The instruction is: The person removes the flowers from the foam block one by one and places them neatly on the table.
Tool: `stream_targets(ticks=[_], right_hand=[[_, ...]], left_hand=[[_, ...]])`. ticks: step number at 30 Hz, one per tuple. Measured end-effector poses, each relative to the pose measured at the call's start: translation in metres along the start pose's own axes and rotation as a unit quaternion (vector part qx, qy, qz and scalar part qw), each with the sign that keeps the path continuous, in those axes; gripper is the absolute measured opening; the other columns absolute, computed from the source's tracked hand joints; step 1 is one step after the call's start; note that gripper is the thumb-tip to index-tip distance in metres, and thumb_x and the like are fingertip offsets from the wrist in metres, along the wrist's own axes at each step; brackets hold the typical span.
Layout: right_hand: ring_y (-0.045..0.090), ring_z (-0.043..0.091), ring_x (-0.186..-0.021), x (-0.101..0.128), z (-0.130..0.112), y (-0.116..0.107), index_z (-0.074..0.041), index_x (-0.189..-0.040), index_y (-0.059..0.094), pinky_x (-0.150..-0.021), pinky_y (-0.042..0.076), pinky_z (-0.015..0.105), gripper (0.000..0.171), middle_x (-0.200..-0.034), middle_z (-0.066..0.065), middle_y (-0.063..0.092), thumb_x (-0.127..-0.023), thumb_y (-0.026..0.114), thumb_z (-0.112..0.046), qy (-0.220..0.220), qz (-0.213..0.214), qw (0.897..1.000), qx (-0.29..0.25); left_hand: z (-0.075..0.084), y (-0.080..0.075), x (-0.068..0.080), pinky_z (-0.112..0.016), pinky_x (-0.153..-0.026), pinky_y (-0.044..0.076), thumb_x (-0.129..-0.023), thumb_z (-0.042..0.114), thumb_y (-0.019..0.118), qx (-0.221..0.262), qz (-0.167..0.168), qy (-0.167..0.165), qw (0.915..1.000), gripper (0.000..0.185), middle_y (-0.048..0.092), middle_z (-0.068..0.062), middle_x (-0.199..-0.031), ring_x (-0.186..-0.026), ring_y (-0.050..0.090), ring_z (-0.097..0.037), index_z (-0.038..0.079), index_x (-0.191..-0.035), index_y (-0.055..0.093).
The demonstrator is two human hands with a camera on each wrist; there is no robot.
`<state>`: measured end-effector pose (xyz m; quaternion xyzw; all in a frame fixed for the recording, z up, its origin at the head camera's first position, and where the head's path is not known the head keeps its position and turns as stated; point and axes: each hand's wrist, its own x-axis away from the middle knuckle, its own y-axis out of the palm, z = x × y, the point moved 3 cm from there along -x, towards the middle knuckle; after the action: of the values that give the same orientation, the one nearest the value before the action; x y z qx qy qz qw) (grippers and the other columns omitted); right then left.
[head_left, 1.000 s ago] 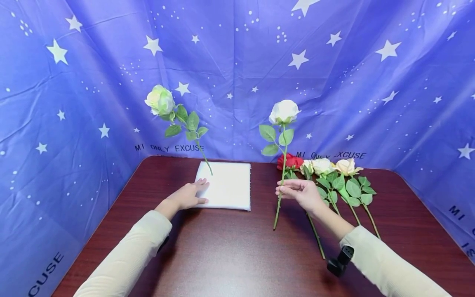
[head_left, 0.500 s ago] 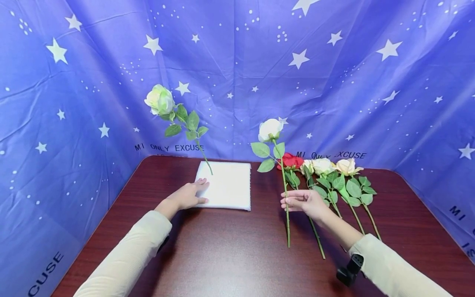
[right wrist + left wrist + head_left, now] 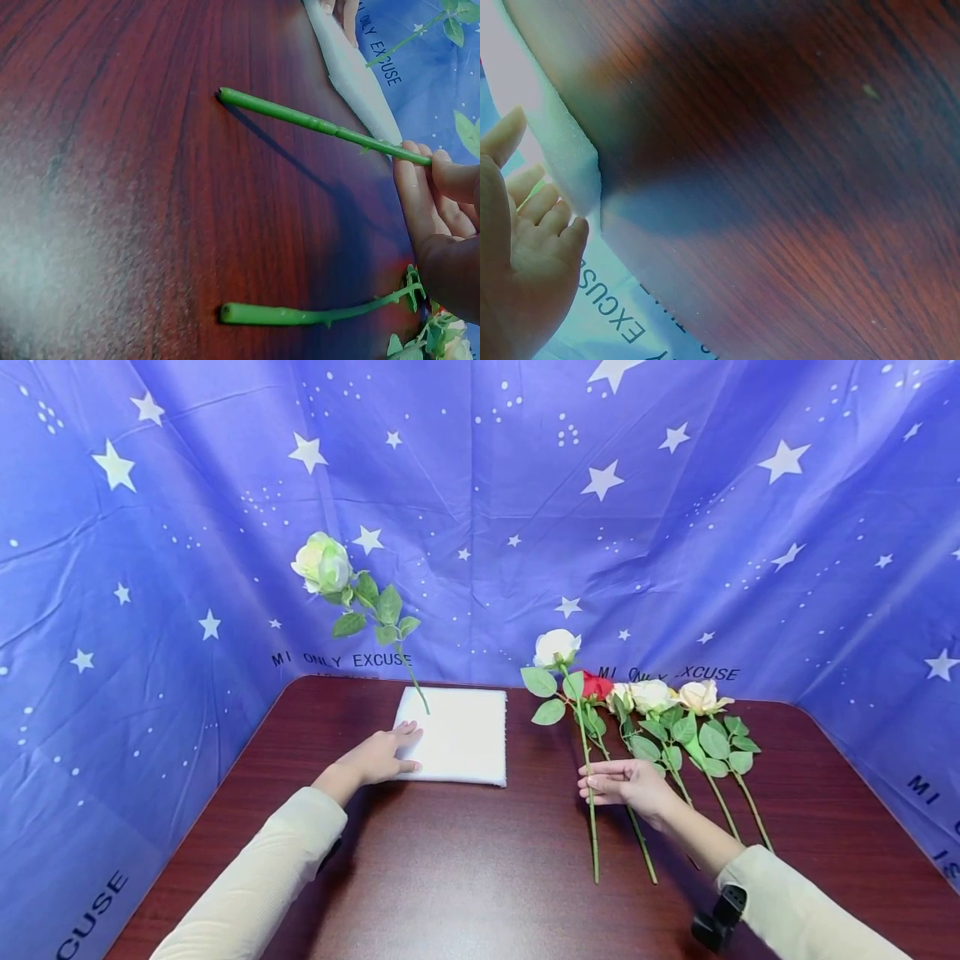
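Note:
My right hand (image 3: 628,787) pinches the stem of a white rose (image 3: 557,648) between thumb and fingers. The rose leans a little left, and its cut stem end (image 3: 255,101) is low over the table in the right wrist view. My left hand (image 3: 378,756) rests with extended fingers on the left edge of a white foam block (image 3: 461,739). The same hand (image 3: 540,247) shows beside the block's edge (image 3: 570,150) in the left wrist view. A pale green rose (image 3: 324,564) stands in the block's back left part, tilted to the left.
Behind and right of my right hand lie a red rose (image 3: 597,685), a white rose (image 3: 654,697) and a cream rose (image 3: 701,697), with other pale blooms among them. Their stems point toward the front of the dark wooden table (image 3: 465,868). A blue star-printed cloth (image 3: 465,485) surrounds the table.
My right hand has lowered the white rose and drawn it toward me and slightly right, so its bloom overlaps less of the backdrop. My left hand and the pale green rose have stayed put.

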<state>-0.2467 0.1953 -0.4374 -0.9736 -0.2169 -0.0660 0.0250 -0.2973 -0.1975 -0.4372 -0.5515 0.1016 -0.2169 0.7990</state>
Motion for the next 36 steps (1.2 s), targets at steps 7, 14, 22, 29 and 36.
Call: stream_targets(ticks=[7,14,22,29,36], right_hand=[[0.072,0.009,-0.084,0.005,0.006,-0.003,0.03,-0.124,0.041,-0.08,0.06,0.029,0.047,-0.097,0.005,0.075,-0.092,0.059,0.001,0.019,0.002,1.0,0.018],[0.073,0.01,-0.081,0.008,0.012,-0.004,0.031,-0.122,0.042,-0.077,0.06,0.027,0.046,-0.09,0.006,0.076,-0.092,0.058,0.001,0.039,-0.02,0.999,0.025],[0.073,0.01,-0.079,0.008,0.016,-0.008,0.031,-0.122,0.043,-0.077,0.06,0.026,0.044,-0.089,0.006,0.075,-0.092,0.057,0.002,0.065,-0.012,0.997,0.027],[0.071,0.009,-0.077,0.004,0.014,-0.012,0.028,-0.121,0.047,-0.073,0.06,0.024,0.041,-0.088,0.007,0.075,-0.09,0.058,0.003,0.078,0.015,0.995,0.058],[0.071,0.009,-0.073,0.004,0.014,-0.017,0.028,-0.12,0.049,-0.07,0.061,0.025,0.041,-0.088,0.012,0.075,-0.087,0.06,0.005,0.089,0.057,0.991,0.081]], left_hand=[[0.0,0.0,-0.001,-0.049,-0.118,0.028,-0.089,0.03,0.066,0.004,0.0,-0.002,1.0,0.066,0.035,-0.019,-0.154,-0.145,0.03,-0.037,0.002,-0.143,0.043],[0.0,0.001,-0.001,-0.05,-0.118,0.028,-0.089,0.031,0.065,0.003,-0.001,-0.004,1.0,0.065,0.035,-0.019,-0.154,-0.144,0.03,-0.037,0.002,-0.144,0.043],[-0.001,0.001,-0.001,-0.05,-0.118,0.028,-0.089,0.031,0.065,0.001,-0.002,-0.005,1.0,0.066,0.034,-0.019,-0.154,-0.145,0.03,-0.036,0.003,-0.144,0.042],[0.0,0.001,-0.001,-0.05,-0.118,0.028,-0.09,0.031,0.065,0.003,0.001,-0.005,1.0,0.065,0.034,-0.019,-0.154,-0.145,0.03,-0.036,0.002,-0.144,0.042],[0.0,0.001,-0.001,-0.051,-0.118,0.028,-0.09,0.031,0.065,0.004,0.003,0.0,1.0,0.065,0.034,-0.021,-0.154,-0.145,0.03,-0.038,0.001,-0.143,0.043]])
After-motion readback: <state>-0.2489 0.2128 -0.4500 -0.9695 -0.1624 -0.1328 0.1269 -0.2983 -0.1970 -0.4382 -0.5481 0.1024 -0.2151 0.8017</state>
